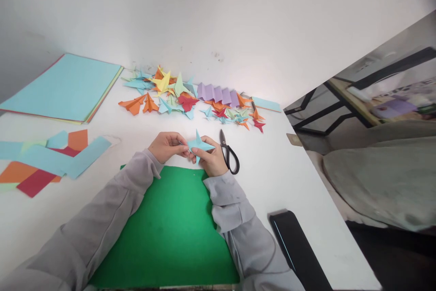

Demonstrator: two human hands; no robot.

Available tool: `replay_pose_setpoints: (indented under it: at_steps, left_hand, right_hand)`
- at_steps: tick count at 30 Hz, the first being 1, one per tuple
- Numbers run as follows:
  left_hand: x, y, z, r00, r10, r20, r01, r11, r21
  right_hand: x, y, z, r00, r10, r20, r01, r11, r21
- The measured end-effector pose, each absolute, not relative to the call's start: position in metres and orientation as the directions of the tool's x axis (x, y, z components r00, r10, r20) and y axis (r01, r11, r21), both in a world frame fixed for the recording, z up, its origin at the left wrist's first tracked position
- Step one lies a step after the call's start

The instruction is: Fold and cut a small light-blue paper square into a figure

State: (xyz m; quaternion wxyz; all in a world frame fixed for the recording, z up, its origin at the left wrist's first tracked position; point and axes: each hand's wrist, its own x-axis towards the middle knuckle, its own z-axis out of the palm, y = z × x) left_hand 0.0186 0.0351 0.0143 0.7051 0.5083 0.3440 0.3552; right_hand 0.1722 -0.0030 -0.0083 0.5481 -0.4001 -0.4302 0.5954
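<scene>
Both hands pinch a small light-blue folded paper figure (199, 144) just above the far edge of a green sheet (173, 232). My left hand (167, 146) grips its left side with closed fingers. My right hand (211, 160) holds its right side, thumb on top. A point of the figure sticks up between the hands. Black scissors (229, 154) lie on the white table (289, 177) right beside my right hand.
A row of folded paper figures in several colours (190, 98) and a purple pleated strip (218, 94) lie along the wall. A stack of coloured sheets (64, 86) sits far left, paper offcuts (47, 159) at left. A black phone (298, 250) lies near right.
</scene>
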Motion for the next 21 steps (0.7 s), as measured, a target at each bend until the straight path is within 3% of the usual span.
replay_pose_setpoints:
  at_steps: [21]
  left_hand:
    - [0.0203, 0.0349, 0.0151, 0.457, 0.873, -0.172, -0.192, 0.286, 0.939]
  right_hand:
    - [0.1754, -0.0015, -0.013, -0.15, 0.986, 0.079, -0.296, 0.032, -0.955]
